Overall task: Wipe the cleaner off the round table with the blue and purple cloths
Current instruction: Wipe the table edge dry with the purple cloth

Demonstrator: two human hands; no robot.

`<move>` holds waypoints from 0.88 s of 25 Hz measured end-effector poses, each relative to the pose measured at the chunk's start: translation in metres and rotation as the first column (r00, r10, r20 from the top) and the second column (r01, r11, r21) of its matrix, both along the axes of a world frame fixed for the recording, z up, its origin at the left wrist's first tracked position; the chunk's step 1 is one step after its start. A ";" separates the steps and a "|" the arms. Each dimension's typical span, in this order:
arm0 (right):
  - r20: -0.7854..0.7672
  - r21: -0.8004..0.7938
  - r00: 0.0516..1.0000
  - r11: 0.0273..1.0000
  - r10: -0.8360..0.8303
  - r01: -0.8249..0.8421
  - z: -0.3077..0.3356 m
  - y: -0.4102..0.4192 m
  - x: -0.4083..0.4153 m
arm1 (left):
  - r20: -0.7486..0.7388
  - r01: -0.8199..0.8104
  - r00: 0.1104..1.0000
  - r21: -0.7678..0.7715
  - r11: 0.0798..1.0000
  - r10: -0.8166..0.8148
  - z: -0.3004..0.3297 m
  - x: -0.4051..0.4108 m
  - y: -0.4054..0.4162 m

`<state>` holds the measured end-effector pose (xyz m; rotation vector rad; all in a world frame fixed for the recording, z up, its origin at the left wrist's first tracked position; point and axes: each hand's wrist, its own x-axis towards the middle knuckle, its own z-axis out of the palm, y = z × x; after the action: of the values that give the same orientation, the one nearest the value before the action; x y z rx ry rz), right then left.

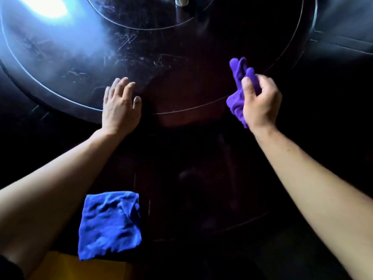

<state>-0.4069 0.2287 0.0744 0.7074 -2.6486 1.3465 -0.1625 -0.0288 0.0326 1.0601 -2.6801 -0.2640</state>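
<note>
The right hand [260,104] is gripping a crumpled purple microfibre cloth [239,85], its fingers curled tight around the fabric so that one bunch is sticking up past the knuckles and another is hanging below the thumb side. Whether the cloth is touching the surface under it cannot be told. The left hand [120,105] is lying palm down with its fingers spread and holding nothing, resting flat on the dark, glossy round wooden table [181,47], just beside the thin inlaid ring that runs around the top. The two hands are sitting well apart, with bare tabletop showing reddish brown between them.

Nearer the person, beside the left forearm, a folded blue microfibre cloth [110,224] is lying on the table's near edge, one corner hanging over it above a patch of yellow fabric [60,265]. Farther out, fine pale scratches and a hazy film are catching a bright glare at the upper left. A raised dark circular centre panel [141,11] is sitting at the far middle, with a blurred metallic object [181,1] on it.
</note>
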 end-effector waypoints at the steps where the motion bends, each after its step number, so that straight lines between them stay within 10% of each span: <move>1: -0.029 0.043 0.998 0.997 -0.055 0.057 -0.001 -0.012 -0.023 | 0.031 -0.020 0.999 0.033 0.999 0.019 -0.004 -0.004 -0.013; 8: 0.001 0.435 0.990 0.892 -0.138 0.124 -0.026 -0.061 -0.099 | 0.045 -0.070 0.997 0.008 0.998 0.069 -0.020 -0.018 -0.042; 12: 0.077 0.420 0.965 0.870 0.250 -0.259 -0.018 -0.096 -0.011 | 0.050 -0.056 0.997 -0.002 0.998 0.056 -0.022 -0.018 -0.045; 17: 0.169 0.336 0.660 0.587 0.732 -0.737 -0.011 -0.105 0.083 | 0.004 -0.025 1.000 0.016 1.000 0.025 -0.023 -0.010 -0.057; 22: -0.039 0.367 0.994 0.927 0.097 -0.076 -0.013 -0.123 -0.036 | -0.023 -0.023 0.999 0.050 0.998 0.024 -0.021 -0.014 -0.056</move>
<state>-0.4429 0.1059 0.0611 0.8958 -2.8820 0.8353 -0.1764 -0.0852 0.0118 1.0956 -2.6510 -0.3383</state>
